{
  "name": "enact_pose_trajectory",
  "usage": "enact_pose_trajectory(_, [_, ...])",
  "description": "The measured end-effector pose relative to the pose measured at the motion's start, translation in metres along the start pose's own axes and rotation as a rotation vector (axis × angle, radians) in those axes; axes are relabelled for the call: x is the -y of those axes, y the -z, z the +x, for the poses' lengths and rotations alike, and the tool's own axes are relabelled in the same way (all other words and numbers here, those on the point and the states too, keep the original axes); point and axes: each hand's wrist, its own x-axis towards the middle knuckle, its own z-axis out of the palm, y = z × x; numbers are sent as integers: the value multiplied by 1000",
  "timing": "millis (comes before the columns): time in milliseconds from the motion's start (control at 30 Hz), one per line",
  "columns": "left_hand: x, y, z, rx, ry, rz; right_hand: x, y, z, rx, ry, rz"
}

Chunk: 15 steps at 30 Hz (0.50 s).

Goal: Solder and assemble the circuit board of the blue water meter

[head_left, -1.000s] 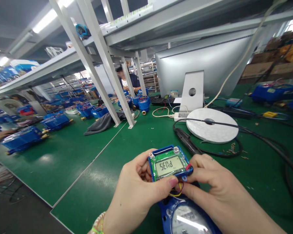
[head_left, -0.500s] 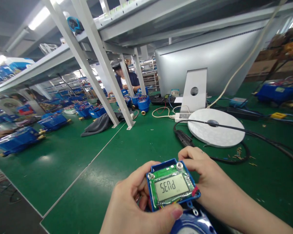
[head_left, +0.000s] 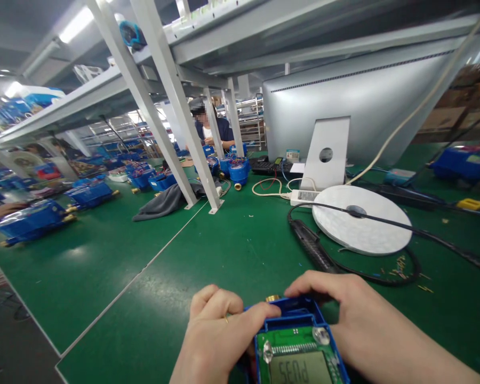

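Observation:
At the bottom of the view is a blue plastic meter housing. A green circuit board with an LCD screen sits in its upper part, and the screen shows letters like "SEND". A brass fitting pokes out at the far side. My left hand grips the left side, thumb on the far rim. From the right, my right hand curls round the far right corner. The lower part of the meter is cut off by the frame edge. A black electric screwdriver lies just beyond my right hand.
A white reel lies on the green bench, with the black cable across it. Behind are a monitor back, a power strip, and shelf posts. Blue meters and a grey cloth lie leftward. A person sits beyond.
The circuit board with its screen has moved down and toward me. My left thumb has shifted from its near edge to the far rim. Both hands are lower in view.

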Motion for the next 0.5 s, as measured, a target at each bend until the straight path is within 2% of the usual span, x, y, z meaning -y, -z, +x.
enact_pose_trajectory(133, [2, -18, -2, 4, -95, 7, 3, 10, 4, 60, -26, -31])
enact_pose_trajectory(333, [13, -19, -1, -7, -253, -235, 5, 19, 7, 142, 10, -168])
enact_pose_trajectory(400, [16, -18, 2, 38, -320, -365, 1, 17, 6, 154, 32, -211])
enact_pose_trajectory(500, [17, -17, 10, 149, -311, -555, -10, 14, 3, 173, 46, -208])
